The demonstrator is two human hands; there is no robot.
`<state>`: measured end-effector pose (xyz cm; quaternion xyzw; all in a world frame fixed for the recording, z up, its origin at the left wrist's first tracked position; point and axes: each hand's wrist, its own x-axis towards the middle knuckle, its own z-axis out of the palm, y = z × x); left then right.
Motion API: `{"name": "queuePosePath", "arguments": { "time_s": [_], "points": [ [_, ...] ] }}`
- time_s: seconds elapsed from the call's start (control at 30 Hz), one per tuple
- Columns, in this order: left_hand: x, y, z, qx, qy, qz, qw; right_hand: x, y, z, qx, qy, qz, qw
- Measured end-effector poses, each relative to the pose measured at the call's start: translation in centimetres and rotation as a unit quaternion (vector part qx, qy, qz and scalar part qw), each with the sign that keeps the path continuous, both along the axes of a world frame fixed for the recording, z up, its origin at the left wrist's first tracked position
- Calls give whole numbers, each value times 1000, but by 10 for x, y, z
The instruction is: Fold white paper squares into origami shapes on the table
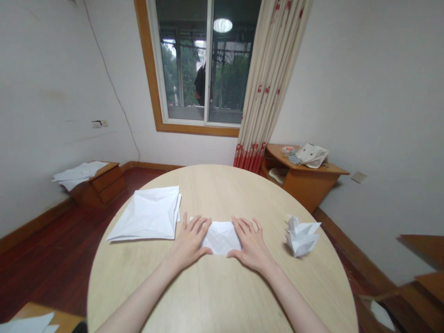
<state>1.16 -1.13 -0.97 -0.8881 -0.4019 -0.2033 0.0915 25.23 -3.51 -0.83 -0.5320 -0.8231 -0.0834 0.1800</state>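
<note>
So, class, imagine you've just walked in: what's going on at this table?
A person rests both hands, the left hand and the right hand, on opposite ends of a creased white paper on the round table. A pile of larger white sheets lies beyond the left hand, and a folded paper piece with pointed tips sits to the right.

- room in somebody's home, pretty clearly
- red-flowered curtain (268, 83) by a wood-trimmed window (207, 64), past the far edge of the round table (215, 296)
- little drawer cabinet (109, 185), papers (80, 173) poking past its left edge
- dark red floor (34, 263), wooden skirting (34, 224)
</note>
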Motion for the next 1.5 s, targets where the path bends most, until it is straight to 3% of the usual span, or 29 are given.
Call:
{"name": "queuePosePath", "arguments": {
  "time_s": [0.23,0.63,0.9,1.1,1.33,1.5],
  "points": [
    [5,-5,3,36,-11,17,999,-1,-1,2,26,-8,-13,1000],
    [5,-17,18,28,-24,-8,999,3,-11,13,10,67,17,998],
    [-6,-25,24,22,-88,-70,993,15,-25,27,46,52,59,996],
    [-13,-29,28,35,-157,-76,984,18,-30,32,65,91,77,991],
    [-13,-32,31,-37,-291,-58,954,20,-33,38,87,146,111,979],
    [-11,-34,33,-123,-379,-39,916,21,-33,42,79,232,112,963]
  ]
}}
